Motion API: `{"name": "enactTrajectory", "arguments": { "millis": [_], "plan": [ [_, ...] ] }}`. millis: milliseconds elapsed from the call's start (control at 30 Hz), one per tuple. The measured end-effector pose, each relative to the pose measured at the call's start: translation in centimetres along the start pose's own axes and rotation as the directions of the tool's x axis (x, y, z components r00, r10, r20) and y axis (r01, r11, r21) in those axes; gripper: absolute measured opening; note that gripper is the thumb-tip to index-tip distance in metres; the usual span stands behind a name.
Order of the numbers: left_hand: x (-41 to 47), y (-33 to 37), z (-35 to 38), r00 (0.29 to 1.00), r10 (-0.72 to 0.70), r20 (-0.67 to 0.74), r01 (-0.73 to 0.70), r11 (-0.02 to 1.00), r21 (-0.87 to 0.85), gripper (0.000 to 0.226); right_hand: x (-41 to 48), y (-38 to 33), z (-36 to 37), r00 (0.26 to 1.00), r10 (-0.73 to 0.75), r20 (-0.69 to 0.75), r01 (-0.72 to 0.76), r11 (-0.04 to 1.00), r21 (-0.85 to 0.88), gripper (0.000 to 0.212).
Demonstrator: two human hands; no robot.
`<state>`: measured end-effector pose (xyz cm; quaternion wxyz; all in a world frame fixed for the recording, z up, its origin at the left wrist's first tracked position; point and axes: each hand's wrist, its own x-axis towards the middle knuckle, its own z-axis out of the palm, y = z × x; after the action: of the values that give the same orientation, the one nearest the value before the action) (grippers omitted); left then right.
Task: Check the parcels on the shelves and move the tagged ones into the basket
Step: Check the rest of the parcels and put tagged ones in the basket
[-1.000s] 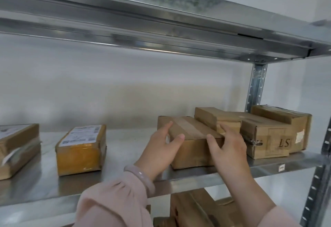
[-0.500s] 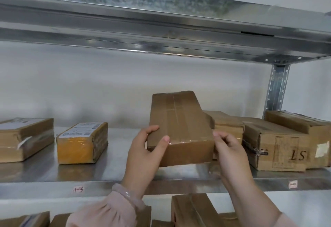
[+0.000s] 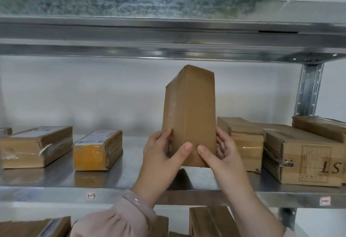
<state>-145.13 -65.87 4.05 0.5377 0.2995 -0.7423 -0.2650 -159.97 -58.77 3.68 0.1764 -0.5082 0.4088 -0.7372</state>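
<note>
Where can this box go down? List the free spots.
Widest bare shelf: between the yellow parcel and the taped parcel, below the box held by the left hand and right hand. A narrow gap separates the labelled brown parcel from the yellow one. Right of the taped parcel, cartons crowd together.
</note>
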Motion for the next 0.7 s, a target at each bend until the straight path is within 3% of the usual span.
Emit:
{"name": "enactTrajectory", "arguments": {
  "millis": [100, 200, 267, 400, 500, 633, 700],
  "plan": [
    [0.0, 0.1, -0.2, 1.000, 0.017, -0.019, -0.019, 0.993, -0.117, 0.067, -0.5, -0.1, 0.8, 0.999, -0.043, 0.027, 0.044, 0.999, -0.028, 0.047],
    [0.0, -0.6, -0.7, 0.990, 0.046, -0.135, -0.063, 0.991, -0.122, 0.056, -1.0, 0.1, 1.5, 0.993, -0.046, 0.110, 0.056, 0.995, -0.086, 0.044],
    [-0.1, -0.8, -0.9, 0.987, 0.037, -0.158, -0.057, 0.990, -0.129, 0.063, -1.5, 0.4, 2.2, 0.983, -0.053, 0.178, 0.076, 0.989, -0.126, 0.045],
    [-0.1, -0.7, -1.5, 0.996, 0.016, -0.083, -0.022, 0.997, -0.076, 0.100, -2.1, 0.7, 3.5, 0.945, -0.143, 0.295, 0.226, 0.936, -0.268, 0.043],
    [0.0, -0.7, -2.1, 0.991, -0.019, -0.133, 0.002, 0.991, -0.131, 0.090, -1.8, 0.4, 3.6, 0.931, -0.139, 0.338, 0.248, 0.920, -0.304, 0.044],
    [-0.6, -1.6, -2.9, 0.983, -0.133, -0.123, 0.066, 0.895, -0.441, 0.058, -1.3, 0.3, 2.7, 0.954, -0.268, 0.138, 0.301, 0.873, -0.384, 0.046],
    [-0.8, -2.0, -3.3, 0.978, -0.193, -0.080, 0.119, 0.829, -0.547, 0.050, -0.6, 0.2, 2.1, 0.968, -0.247, 0.053, 0.248, 0.888, -0.387, 0.052]
  ]
}}
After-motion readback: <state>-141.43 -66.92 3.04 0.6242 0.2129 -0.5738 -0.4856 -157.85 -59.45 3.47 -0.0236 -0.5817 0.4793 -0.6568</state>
